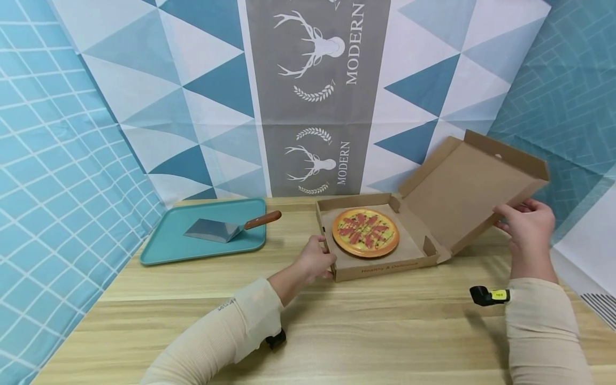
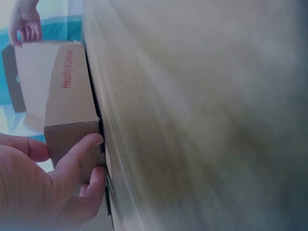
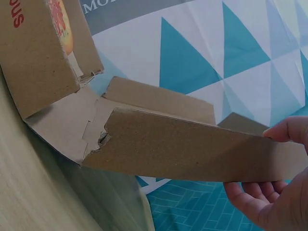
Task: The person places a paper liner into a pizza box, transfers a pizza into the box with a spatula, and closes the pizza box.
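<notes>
A brown cardboard pizza box (image 1: 385, 270) lies on the wooden table with its lid (image 1: 474, 184) raised and leaning back to the right. Inside the tray part sits a round pizza (image 1: 366, 232) with a golden crust and red strips on top. My left hand (image 1: 315, 259) holds the box's left wall near the front corner; the left wrist view shows its fingers (image 2: 89, 149) against that side. At the lid's near edge, my right hand (image 1: 529, 227) pinches the side flap (image 3: 192, 149), thumb on one edge and fingers on the other.
To the left, a teal tray (image 1: 166, 246) carries a pizza server (image 1: 216, 230) whose wooden handle (image 1: 262, 220) sticks out past the tray's right rim. A patterned cloth backdrop (image 1: 212, 96) stands behind the table (image 1: 385, 326).
</notes>
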{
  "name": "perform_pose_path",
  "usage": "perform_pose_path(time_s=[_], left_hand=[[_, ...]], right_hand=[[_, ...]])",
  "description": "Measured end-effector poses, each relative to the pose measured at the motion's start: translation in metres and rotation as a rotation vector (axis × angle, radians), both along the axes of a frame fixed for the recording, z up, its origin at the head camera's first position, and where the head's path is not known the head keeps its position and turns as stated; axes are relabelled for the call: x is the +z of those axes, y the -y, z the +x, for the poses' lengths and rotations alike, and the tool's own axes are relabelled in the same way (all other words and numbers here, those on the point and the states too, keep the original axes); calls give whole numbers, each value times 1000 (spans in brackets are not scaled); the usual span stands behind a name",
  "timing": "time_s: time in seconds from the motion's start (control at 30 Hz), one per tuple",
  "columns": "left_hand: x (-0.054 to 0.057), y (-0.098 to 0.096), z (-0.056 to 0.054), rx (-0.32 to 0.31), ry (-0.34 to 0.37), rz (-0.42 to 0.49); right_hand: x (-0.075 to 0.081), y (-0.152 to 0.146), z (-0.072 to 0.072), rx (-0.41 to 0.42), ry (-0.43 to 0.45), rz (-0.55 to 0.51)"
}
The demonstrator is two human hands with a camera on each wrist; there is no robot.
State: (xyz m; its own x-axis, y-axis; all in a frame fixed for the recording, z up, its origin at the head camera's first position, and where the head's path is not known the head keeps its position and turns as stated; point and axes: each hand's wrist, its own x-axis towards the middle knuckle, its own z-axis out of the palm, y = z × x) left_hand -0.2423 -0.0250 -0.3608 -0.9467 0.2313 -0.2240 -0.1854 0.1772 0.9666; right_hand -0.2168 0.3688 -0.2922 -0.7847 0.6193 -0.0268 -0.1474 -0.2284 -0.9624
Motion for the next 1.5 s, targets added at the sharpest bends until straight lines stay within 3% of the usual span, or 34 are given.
perform_pose_path(time_s=[0.2,0.43,0.57,0.67,0.87,1.07,1.2,1.33,1.43,1.5], left_hand=[[1,-4,11,-7,17,-8],[1,-13,26,24,31,8],[4,-17,34,28,-9,-55],[8,-15,30,50,-25,-120],[9,-5,-5,188,-76,-194],[8,4,-51,233,-69,-83],[8,7,-79,264,-30,-33],[6,10,-102,289,-38,-92],[3,13,-111,287,-54,-130],[2,16,-114,275,-59,-109]], right_hand=[[-1,1,-5,21,-19,57],[-1,7,-13,51,0,204],[1,10,-14,67,8,309],[1,11,-13,64,41,394],[0,17,-8,35,162,638],[2,25,-2,27,191,795],[4,31,1,26,169,849],[5,33,2,30,151,854],[5,35,2,41,148,855],[5,36,2,49,139,855]])
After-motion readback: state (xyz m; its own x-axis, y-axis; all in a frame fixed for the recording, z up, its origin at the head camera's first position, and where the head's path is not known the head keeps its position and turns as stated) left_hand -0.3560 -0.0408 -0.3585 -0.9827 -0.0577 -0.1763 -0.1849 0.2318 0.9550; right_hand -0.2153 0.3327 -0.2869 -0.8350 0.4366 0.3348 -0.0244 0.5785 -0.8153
